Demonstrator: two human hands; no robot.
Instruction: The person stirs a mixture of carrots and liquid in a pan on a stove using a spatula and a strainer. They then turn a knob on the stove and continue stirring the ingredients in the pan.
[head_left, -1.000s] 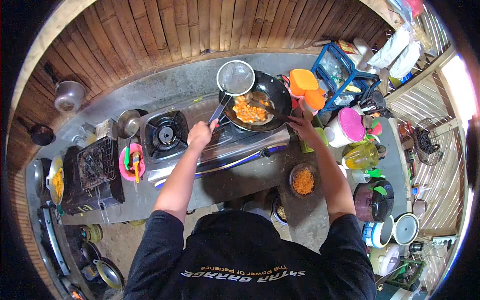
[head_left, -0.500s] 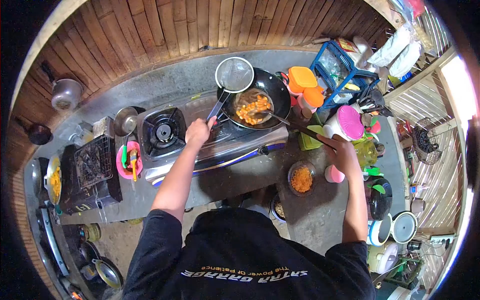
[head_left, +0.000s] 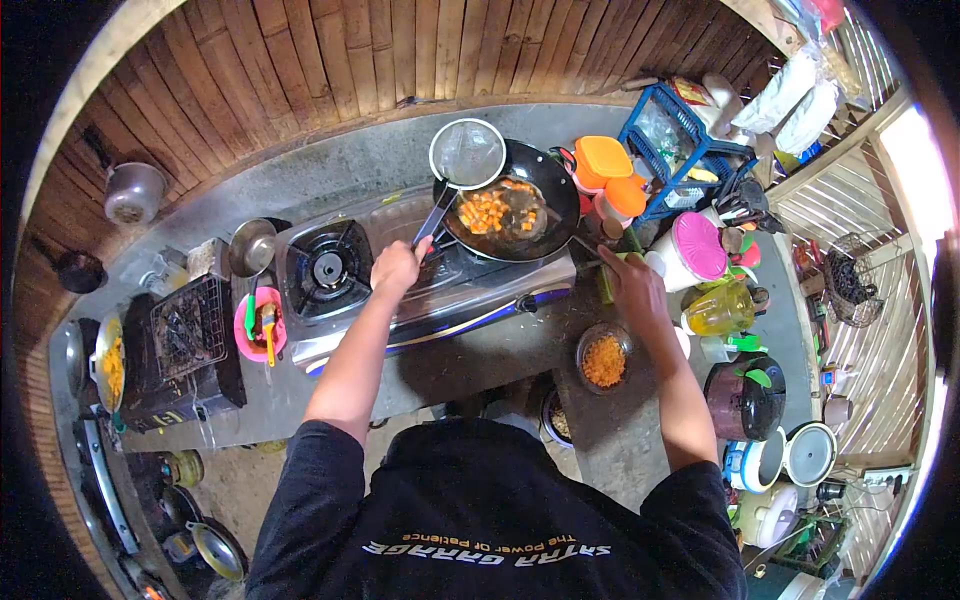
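A black wok (head_left: 556,222) with orange pieces (head_left: 482,212) in liquid sits on the right side of the stove. My left hand (head_left: 397,266) is closed on the handle of a round mesh strainer (head_left: 468,154), held over the wok's upper left rim. My right hand (head_left: 636,282), right of the wok, is wrapped round the handle of a spatula (head_left: 587,246). The spatula reaches toward the wok; its tip is hard to make out among the food. A bowl of orange shreds (head_left: 604,360) lies below my right hand.
An unused burner (head_left: 328,266) is on the left, beside a pink bowl (head_left: 259,325) with a brush and a green-handled tool. Orange containers (head_left: 604,160), a blue rack (head_left: 665,135), a pink-lidded tub (head_left: 700,246) and an oil bottle (head_left: 722,308) stand right.
My right hand has moved left and slightly up with the spatula. The orange pieces have shifted left and spread out in the wok. My left hand and the strainer have barely moved.
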